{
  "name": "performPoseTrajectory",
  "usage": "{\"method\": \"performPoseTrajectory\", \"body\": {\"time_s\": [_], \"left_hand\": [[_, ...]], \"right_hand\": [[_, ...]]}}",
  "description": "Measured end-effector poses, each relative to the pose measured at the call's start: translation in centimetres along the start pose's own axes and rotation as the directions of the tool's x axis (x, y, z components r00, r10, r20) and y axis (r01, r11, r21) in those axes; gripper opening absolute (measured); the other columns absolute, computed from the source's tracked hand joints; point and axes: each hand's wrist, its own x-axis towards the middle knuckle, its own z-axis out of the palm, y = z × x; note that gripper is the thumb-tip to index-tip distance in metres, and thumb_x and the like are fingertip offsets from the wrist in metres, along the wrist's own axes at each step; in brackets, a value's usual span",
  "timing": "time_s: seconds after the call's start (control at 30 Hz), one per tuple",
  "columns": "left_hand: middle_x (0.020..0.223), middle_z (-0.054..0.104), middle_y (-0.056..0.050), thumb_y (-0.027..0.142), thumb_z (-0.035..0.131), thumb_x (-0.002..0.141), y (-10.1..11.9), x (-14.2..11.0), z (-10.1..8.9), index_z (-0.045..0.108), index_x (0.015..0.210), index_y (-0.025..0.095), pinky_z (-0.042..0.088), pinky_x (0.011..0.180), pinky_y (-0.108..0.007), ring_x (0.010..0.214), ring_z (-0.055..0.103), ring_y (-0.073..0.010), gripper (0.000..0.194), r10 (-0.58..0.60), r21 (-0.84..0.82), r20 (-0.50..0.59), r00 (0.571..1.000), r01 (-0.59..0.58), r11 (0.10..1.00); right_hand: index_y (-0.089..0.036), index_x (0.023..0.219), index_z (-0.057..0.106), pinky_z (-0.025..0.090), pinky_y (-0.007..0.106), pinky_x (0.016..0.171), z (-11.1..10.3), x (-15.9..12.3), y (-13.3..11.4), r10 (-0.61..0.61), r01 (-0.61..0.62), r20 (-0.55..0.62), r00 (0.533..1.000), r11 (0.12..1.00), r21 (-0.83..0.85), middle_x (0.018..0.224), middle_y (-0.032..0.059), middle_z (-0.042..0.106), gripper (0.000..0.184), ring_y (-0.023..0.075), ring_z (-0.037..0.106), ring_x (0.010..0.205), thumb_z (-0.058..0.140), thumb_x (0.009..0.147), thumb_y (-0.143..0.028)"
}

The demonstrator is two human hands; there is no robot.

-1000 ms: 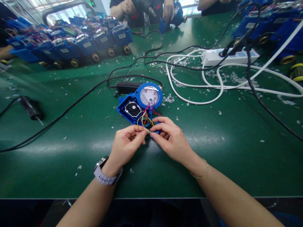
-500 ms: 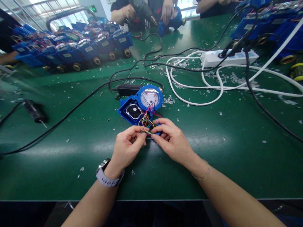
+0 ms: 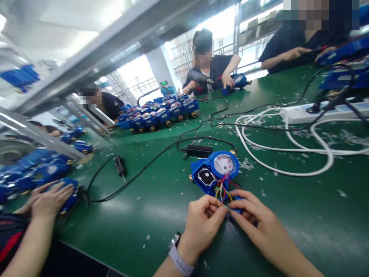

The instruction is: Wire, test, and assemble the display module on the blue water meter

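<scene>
Coloured wires point(image 3: 222, 194) lead into 2 narrow pinches: the left hand point(image 3: 201, 227) and right hand point(image 3: 259, 219) hold them fingertip to fingertip, right fingers against a small blue part point(image 3: 236, 210). Just beyond both hands, a blue water meter point(image 3: 215, 173) lies on the green bench point(image 3: 144, 215), a black power adapter point(image 3: 198, 151) farther on.

Long green surface point(image 3: 138, 219) stretching toward far end of room, scattered with pale scraps. Grey metal overhead beam point(image 3: 86, 42) slanting across upper left, below white ceiling point(image 3: 34, 23). Bright windows point(image 3: 135, 73) at far end, metal railing point(image 3: 138, 85) beyond glass. White column point(image 3: 157, 65) beside windows, small green sign point(image 3: 164, 82) glowing on it. Metal-framed shelving point(image 3: 253, 27) along upper right, daylight behind. Round fan grille point(image 3: 11, 152) low at left.
</scene>
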Motion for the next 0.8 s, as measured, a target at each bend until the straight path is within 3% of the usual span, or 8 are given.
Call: {"method": "performPoseTrajectory", "body": {"time_s": [0.1,0.3,0.6,0.8], "left_hand": [[0.058,0.064,-0.003,0.034,0.068,0.078,-0.4,0.2,0.1,0.066,0.073,0.017,0.043,0.051,-0.024,0.050,0.053,-0.0120,0.018,-0.025,-0.044,-0.005,1.000,0.025,0.999],[0.055,0.060,-0.002,0.035,0.070,0.074,-0.6,0.2,0.4,0.069,0.070,0.017,0.039,0.049,-0.025,0.048,0.048,-0.0116,0.019,-0.065,-0.105,-0.011,0.998,0.064,0.992],[0.059,0.066,-0.005,0.034,0.071,0.074,-1.2,0.2,0.5,0.072,0.074,0.018,0.042,0.050,-0.026,0.050,0.055,-0.0141,0.016,0.008,-0.128,-0.017,1.000,-0.010,0.992],[0.064,0.070,-0.005,0.030,0.069,0.075,-0.9,0.1,0.4,0.074,0.079,0.017,0.045,0.053,-0.023,0.050,0.056,-0.0118,0.014,0.069,-0.090,-0.030,0.997,-0.071,0.993]], "right_hand": [[-0.024,0.088,0.075,0.057,0.025,0.048,0.2,0.1,1.2,-0.005,0.005,0.018,1.000,1.000,-0.017,0.115,0.0111,0.065,0.023,0.0177,0.067,0.063,0.061,0.087,-0.042],[-0.028,0.080,0.078,0.059,0.022,0.048,0.7,0.1,3.0,-0.095,0.087,-0.130,0.987,0.994,-0.062,0.105,0.0099,0.070,0.031,0.0232,0.071,0.073,0.065,0.081,-0.056],[-0.029,0.080,0.078,0.060,0.023,0.050,0.8,-0.1,4.1,-0.072,0.059,-0.106,0.992,0.991,-0.119,0.108,0.0095,0.068,0.041,0.0269,0.071,0.084,0.063,0.079,-0.067],[-0.031,0.083,0.077,0.063,0.028,0.068,0.9,-0.2,6.3,-0.069,0.056,-0.077,0.995,0.985,-0.162,0.113,0.0061,0.067,0.043,0.0271,0.069,0.094,0.062,0.079,-0.071]]}}
